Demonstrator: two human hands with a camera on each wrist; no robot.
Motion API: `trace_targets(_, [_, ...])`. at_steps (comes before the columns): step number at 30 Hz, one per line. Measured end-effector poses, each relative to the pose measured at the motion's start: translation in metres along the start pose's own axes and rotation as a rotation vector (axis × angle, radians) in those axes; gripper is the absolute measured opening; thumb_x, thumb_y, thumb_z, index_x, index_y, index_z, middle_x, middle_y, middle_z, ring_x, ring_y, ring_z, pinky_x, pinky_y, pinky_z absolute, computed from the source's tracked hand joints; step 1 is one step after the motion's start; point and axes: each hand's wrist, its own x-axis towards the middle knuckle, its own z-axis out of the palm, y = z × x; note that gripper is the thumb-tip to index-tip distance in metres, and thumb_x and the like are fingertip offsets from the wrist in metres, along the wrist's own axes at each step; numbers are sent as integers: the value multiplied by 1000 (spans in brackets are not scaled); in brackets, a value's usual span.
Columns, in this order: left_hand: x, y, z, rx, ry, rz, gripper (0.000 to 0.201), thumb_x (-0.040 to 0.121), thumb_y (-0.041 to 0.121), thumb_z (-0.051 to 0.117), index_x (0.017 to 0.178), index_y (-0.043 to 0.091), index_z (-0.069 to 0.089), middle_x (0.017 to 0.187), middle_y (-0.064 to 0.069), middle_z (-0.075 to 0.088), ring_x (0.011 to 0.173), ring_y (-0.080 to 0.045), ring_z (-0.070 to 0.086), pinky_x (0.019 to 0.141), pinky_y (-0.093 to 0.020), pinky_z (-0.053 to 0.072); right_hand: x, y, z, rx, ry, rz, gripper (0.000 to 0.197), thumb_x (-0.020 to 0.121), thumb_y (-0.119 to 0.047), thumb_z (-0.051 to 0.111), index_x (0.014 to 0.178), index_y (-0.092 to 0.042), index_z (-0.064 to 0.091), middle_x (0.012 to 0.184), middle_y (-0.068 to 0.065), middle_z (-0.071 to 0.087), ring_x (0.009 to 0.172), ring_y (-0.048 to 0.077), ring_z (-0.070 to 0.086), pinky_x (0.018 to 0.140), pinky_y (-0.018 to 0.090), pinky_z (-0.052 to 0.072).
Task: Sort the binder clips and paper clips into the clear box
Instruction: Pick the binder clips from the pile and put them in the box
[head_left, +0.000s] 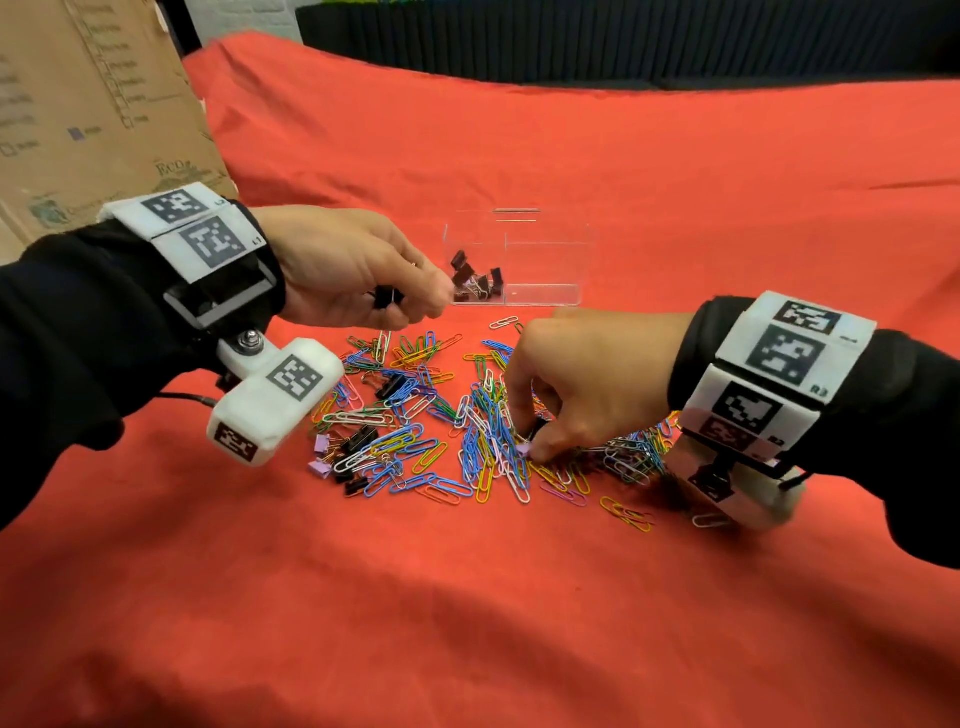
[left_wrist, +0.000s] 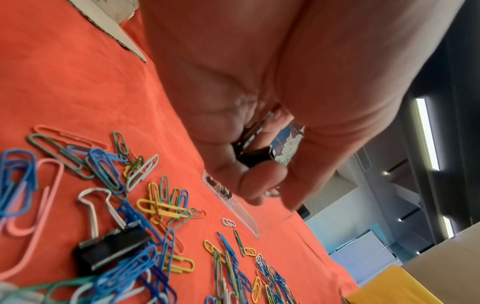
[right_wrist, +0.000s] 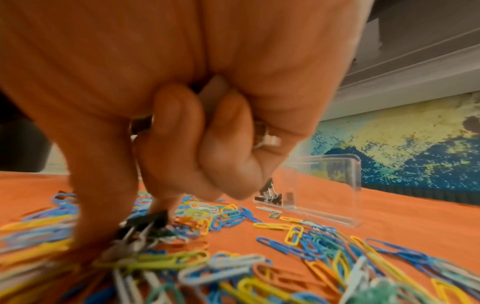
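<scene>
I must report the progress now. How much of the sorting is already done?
Early stage. Done: a few black binder clips lie in the box's left compartment; the right one looks empty. In hand: the left hand holds a black clip near the box; the right hand pinches in the pile. Left: nearly all paper clips and several binder clips on the cloth.

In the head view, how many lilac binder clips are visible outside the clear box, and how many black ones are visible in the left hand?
Lilac binder clips: 3
Black binder clip in the left hand: 1
Total: 4
</scene>
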Motion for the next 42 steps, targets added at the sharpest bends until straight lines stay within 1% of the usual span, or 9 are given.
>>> trace_targets(3, [0, 3, -2, 56, 19, -21, 12, 87, -8, 61, 92, 3, 65, 86, -15, 60, 55, -9, 50, 46, -12, 45, 1, 2, 1, 41, 14, -13, 11, 79, -33, 75, 84, -23, 76, 55, -10, 57, 49, 1, 51, 51, 17, 41])
trace_targets(8, [-1, 9, -2, 112, -29, -70, 10, 95, 0, 54, 92, 2, 64, 75, -12, 58, 46, -6, 39, 35, -13, 33, 1, 23, -4, 375, 35, 37, 11, 80, -15, 73, 70, -17, 69, 51, -7, 58, 46, 10, 45, 48, 24, 40])
trace_targets(14, [-2, 9, 20, 141, -219, -17, 10, 91, 1, 53, 91, 2, 63, 90, -19, 72, 50, -9, 48, 39, -14, 39, 1, 48, 4, 481, -67, 128, 26, 90, -29, 71, 80, -5, 66, 60, 5, 56, 49, 18, 47, 45, 26, 39])
trace_targets(19, [1, 14, 49, 348, -348, 57, 22, 100, 9, 50, 99, 10, 71, 63, 1, 43, 48, -10, 28, 40, -18, 26, -2, 53, 8, 355, -17, 150, 30, 94, -33, 63, 84, -5, 69, 75, 19, 70, 57, 19, 54, 50, 26, 43])
trace_targets(22, [-3, 22, 68, 789, -260, 161, 25, 93, 38, 62, 89, 17, 75, 55, 7, 38, 45, -10, 32, 41, -20, 30, -3, 54, 6, 297, 16, 159, 20, 92, -31, 65, 83, -14, 70, 72, 12, 72, 58, 20, 59, 53, 27, 45])
trace_targets(25, [-2, 19, 83, 1058, -175, 207, 36, 78, 58, 72, 76, 22, 73, 42, 12, 45, 40, -4, 41, 39, -14, 30, -4, 49, 4, 252, 47, 159, 19, 83, -39, 74, 80, -21, 72, 58, -4, 64, 46, 2, 51, 46, 14, 39])
trace_targets(31, [4, 8, 91, 1164, -110, 249, 28, 70, 54, 80, 67, 28, 71, 41, 20, 54, 41, 1, 49, 45, -18, 38, 2, 31, 8, 139, 54, 106, 26, 72, -48, 81, 76, -23, 75, 47, -10, 53, 44, -4, 49, 42, 11, 35])
trace_targets(37, [-4, 7, 87, 1182, -34, 302, 14, 78, 36, 70, 73, 23, 73, 40, 23, 51, 44, 5, 49, 49, -16, 37, 3, 25, 5, 93, 23, 129, 17, 72, -34, 80, 83, -22, 75, 53, -9, 55, 44, -8, 49, 40, 10, 35])
trace_targets(42, [-6, 8, 82, 1173, 5, 313, 25, 77, 49, 70, 73, 25, 73, 40, 20, 50, 43, 2, 48, 51, -20, 36, -2, 32, 1, 169, 19, 185, 14, 73, -29, 77, 82, -19, 74, 53, -6, 58, 42, 1, 48, 42, 13, 36])
